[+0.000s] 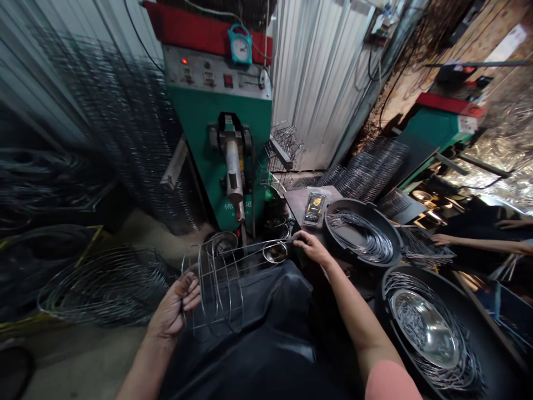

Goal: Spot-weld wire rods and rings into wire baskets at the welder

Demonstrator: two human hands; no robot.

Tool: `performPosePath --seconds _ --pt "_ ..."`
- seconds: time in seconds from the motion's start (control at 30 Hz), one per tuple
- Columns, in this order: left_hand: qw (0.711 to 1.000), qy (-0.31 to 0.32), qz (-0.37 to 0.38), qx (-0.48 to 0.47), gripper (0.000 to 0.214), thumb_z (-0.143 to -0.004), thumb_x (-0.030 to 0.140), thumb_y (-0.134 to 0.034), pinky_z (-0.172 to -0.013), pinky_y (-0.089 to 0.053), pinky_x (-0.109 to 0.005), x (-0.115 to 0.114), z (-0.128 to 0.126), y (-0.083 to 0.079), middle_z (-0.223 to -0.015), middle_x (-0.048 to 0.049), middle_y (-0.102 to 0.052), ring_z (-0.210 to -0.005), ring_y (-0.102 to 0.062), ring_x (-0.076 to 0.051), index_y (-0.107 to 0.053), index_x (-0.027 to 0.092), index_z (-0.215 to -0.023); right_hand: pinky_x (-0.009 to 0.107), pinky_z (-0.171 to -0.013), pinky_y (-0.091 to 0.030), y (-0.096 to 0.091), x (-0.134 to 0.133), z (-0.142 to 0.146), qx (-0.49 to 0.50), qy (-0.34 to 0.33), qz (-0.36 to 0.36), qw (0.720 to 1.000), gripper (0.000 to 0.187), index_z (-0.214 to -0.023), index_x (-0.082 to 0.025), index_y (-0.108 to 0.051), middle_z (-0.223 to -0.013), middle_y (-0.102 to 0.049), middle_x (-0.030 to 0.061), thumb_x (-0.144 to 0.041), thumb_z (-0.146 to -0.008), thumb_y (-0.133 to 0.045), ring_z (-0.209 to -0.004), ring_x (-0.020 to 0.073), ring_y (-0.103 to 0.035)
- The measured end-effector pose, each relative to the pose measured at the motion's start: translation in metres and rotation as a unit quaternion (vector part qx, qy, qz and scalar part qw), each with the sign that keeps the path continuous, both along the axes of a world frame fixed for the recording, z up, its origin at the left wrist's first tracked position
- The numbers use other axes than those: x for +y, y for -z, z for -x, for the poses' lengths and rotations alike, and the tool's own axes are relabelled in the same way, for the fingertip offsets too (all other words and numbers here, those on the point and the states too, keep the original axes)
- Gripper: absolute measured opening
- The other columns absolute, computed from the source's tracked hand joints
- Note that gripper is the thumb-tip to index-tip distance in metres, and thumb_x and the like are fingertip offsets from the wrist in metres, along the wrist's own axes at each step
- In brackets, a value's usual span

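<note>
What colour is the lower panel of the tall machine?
The lower panel of the tall metal machine is green, best seen in the head view.

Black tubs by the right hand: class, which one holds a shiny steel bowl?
The lower tub holds the steel bowl among wire rings; the upper tub holds only wire rings.

on my feed a bent steel-wire basket (220, 283) sits low in the middle of the picture, tilted onto its side, unfinished-looking bare metal, with several shiny oval hoops standing side by side, joined by straight rods running toward the right.
</note>
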State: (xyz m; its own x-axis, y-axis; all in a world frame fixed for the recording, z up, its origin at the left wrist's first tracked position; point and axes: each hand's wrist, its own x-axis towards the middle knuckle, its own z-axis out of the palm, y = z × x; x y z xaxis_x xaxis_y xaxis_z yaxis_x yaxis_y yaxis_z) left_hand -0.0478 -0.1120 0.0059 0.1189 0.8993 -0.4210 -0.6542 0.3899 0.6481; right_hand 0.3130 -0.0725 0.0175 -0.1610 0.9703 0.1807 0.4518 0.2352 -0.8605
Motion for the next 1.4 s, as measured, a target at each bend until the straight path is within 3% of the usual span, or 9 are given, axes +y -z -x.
performPosePath --seconds 0.17,0.27,0.47,0.73,0.9,1.13,1.4 --pt "0.999 0.031 -0.023 0.029 0.034 -0.058 0.02 -0.078 -0.027 -0.023 -0.01 0.003 0.005 0.001 -0.053 0.0082 -0.036 -0.035 -0.026 -0.001 -0.058 0.014 -0.086 0.024 -0.069 -0.043 -0.017 -0.004 0.003 0.006 -0.02 0.035 0.999 0.02 -0.08 -0.017 -0.057 -0.074 -0.058 -0.0009 -0.037 -0.078 -0.056 -0.07 0.0124 -0.053" --pt "0.997 0.05 -0.042 0.047 0.037 -0.058 0.023 -0.079 -0.028 -0.023 -0.01 0.005 -0.001 -0.001 -0.051 0.0093 -0.035 -0.036 -0.025 -0.001 -0.057 0.015 -0.087 0.024 -0.068 -0.043 -0.025 -0.003 0.021 -0.039 -0.043 0.001 0.998 0.02 -0.08 -0.017 -0.06 -0.074 -0.061 -0.0003 -0.036 -0.077 -0.058 -0.07 0.0129 -0.055" --pt "0.993 0.049 -0.05 0.094 0.048 -0.055 0.024 -0.078 -0.029 -0.021 -0.012 0.015 -0.027 -0.008 -0.05 0.0121 -0.033 -0.035 -0.025 -0.002 -0.052 0.017 -0.095 0.024 -0.074 -0.043 -0.027 0.011 0.074 -0.153 -0.162 -0.078 0.972 0.013 -0.086 -0.02 -0.063 -0.085 -0.065 0.003 -0.029 -0.081 -0.055 -0.08 0.0148 -0.059" --pt "0.995 -0.007 -0.052 0.09 0.055 -0.047 0.018 -0.079 -0.034 -0.022 -0.014 0.04 -0.037 -0.001 -0.056 0.0108 -0.041 -0.039 -0.028 -0.002 -0.051 0.019 -0.094 0.024 -0.068 -0.041 -0.008 0.033 0.094 -0.132 -0.038 -0.073 0.988 0.017 -0.081 -0.022 -0.063 -0.074 -0.065 0.0001 -0.036 -0.083 -0.052 -0.068 0.0136 -0.057" --pt "0.995 -0.015 -0.048 0.085 0.052 -0.045 0.02 -0.08 -0.034 -0.021 -0.014 0.058 -0.046 0.005 -0.055 0.0098 -0.044 -0.039 -0.028 -0.002 -0.05 0.017 -0.088 0.029 -0.079 -0.037 0.001 0.05 0.095 -0.159 0.006 -0.102 0.982 0.018 -0.076 -0.021 -0.062 -0.074 -0.066 0.001 -0.038 -0.081 -0.057 -0.069 0.0144 -0.057" --pt "0.996 -0.01 -0.045 0.08 0.055 -0.046 0.02 -0.079 -0.034 -0.022 -0.014 0.084 -0.055 0.015 -0.055 0.009 -0.047 -0.039 -0.029 -0.002 -0.049 0.018 -0.092 0.03 -0.083 -0.033 0.009 0.078 0.088 -0.175 0.001 -0.093 0.98 0.022 -0.075 -0.021 -0.062 -0.072 -0.067 0.0005 -0.04 -0.082 -0.055 -0.066 0.0127 -0.055" --pt "0.996 -0.011 -0.049 0.071 0.055 -0.045 0.019 -0.079 -0.033 -0.019 -0.014 0.103 -0.057 0.011 -0.053 0.0105 -0.044 -0.038 -0.028 -0.002 -0.048 0.018 -0.091 0.03 -0.082 -0.032 0.009 0.105 0.082 -0.183 -0.038 -0.102 0.977 0.02 -0.079 -0.021 -0.064 -0.077 -0.068 0.001 -0.038 -0.084 -0.054 -0.071 0.0138 -0.059"
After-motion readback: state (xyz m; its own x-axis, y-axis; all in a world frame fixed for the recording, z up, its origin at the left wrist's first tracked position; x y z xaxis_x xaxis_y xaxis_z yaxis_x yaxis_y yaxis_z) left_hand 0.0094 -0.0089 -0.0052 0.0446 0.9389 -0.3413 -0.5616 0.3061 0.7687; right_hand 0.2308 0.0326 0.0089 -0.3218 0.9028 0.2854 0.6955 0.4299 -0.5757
